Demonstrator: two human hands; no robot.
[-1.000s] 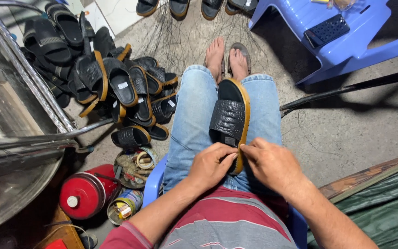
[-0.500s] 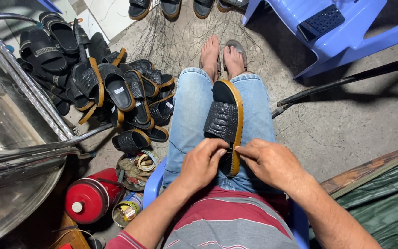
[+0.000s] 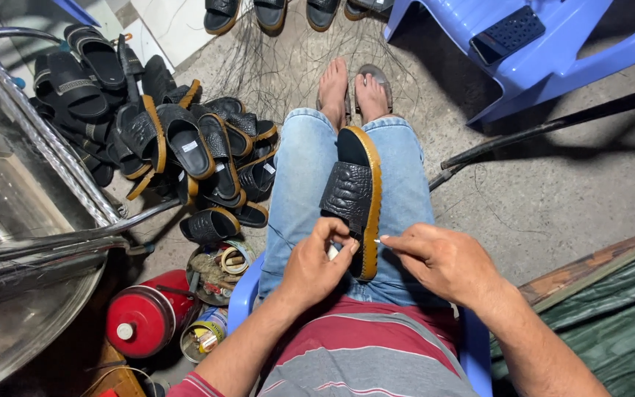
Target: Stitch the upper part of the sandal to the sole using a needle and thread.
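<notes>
Head view: my left hand (image 3: 316, 263) is curled shut around the heel end of a black slide sandal (image 3: 356, 197) with a tan sole edge, pinning it on my lap between my knees in blue jeans (image 3: 299, 184). My right hand (image 3: 446, 261) sits just beside the sandal's tan edge, thumb and forefinger pinched closed on something thin and pale, likely a needle; I cannot make it out for sure. A second ago both hands pressed together right on the heel; now the right one has drawn away to the side of the sandal, which I read as a stitch being pulled through the sole edge. The sandal itself has barely shifted. Left of the sandal, on the floor, lies a heap of matching black sandals (image 3: 178, 140); nearer me on that side stand a red canister (image 3: 145, 316) and a tin of odds and ends (image 3: 214, 265). Right of the sandal stands a blue plastic chair (image 3: 553, 51).
</notes>
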